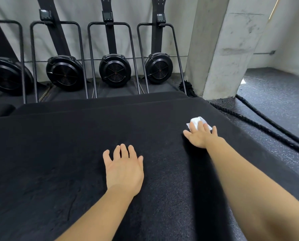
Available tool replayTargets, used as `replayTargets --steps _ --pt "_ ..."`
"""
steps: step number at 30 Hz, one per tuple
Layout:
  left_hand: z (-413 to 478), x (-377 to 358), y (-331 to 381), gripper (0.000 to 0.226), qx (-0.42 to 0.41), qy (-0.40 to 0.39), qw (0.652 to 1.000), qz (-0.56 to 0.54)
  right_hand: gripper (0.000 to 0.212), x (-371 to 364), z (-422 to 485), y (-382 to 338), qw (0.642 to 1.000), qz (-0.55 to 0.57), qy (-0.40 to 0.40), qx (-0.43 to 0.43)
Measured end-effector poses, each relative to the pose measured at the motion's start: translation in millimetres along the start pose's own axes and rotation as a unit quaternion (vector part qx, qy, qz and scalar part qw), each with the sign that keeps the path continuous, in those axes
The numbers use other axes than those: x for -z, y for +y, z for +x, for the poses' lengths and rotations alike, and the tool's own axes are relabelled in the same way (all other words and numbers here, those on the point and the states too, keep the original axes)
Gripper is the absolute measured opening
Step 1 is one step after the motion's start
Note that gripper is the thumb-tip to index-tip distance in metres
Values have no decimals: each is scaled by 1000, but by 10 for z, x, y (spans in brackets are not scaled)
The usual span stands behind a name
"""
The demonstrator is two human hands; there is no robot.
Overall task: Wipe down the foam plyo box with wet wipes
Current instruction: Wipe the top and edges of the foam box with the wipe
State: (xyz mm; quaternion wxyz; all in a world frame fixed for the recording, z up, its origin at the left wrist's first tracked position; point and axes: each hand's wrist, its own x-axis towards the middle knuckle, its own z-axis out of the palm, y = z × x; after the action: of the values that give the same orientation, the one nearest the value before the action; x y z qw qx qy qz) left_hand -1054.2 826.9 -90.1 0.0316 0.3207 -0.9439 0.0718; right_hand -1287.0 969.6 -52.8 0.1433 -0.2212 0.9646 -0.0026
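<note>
Because wiping needs downward pressure, the right hand (200, 136) lies flat on the wet wipe (195, 121). Its fingers (200, 126) are straight and spread over the crumpled white sheet, pressing rather than pinching it against the top of the foam plyo box (58, 153). From the middle of the box top the wipe sits at about 2 o'clock, close to the far right corner, with bunched white showing past the fingertips toward 12 o'clock.

That reach stretches the right arm well out, which seems to be why the left hand (123, 168) is planted palm down near the centre of the top, at roughly 8 o'clock from the wipe. Its fingers are extended and fanned, grasping nothing. It looks placed as a prop for the person's leaning weight, and perhaps to steady the soft box.

The black top fills the lower view and runs off the frame at 6 and 9 o'clock. No damp trail can be made out on its dark, grainy skin, so how much is done cannot be told.

Beyond the box, 4 rowing machines (114, 70) stand stored upright against the wall from 10 to 12 o'clock. A concrete pillar (220, 49) rises at 1 o'clock, and a thick rope (267, 129) lies on the speckled floor (275, 94) at 3 o'clock, beside the box's right edge.

With the wipe so near that edge, the next stroke probably needs to head toward 9 o'clock, or else carry over the side.
</note>
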Motion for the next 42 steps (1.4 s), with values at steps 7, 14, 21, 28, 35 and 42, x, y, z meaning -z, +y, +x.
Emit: replayTargets --steps 7,14,21,28,35,42 --pt "-10 27 15 61 2 0 1000 -5 64 -241 -533 -454 995 -19 -2 96" --pt "-18 58 17 60 5 6 1000 -15 61 -430 -1010 -876 982 -36 -23 184" --pt "-2 30 13 60 6 6 1000 -15 55 -295 -694 -541 984 -26 11 173" --pt "0 26 11 60 -2 12 1000 -2 60 -111 -200 95 998 -21 2 54" --pt "-2 40 16 59 -6 7 1000 -2 69 -96 -221 25 998 -47 34 5" --pt "-9 59 17 59 -4 -2 1000 -2 68 -356 -862 -373 994 -44 33 91"
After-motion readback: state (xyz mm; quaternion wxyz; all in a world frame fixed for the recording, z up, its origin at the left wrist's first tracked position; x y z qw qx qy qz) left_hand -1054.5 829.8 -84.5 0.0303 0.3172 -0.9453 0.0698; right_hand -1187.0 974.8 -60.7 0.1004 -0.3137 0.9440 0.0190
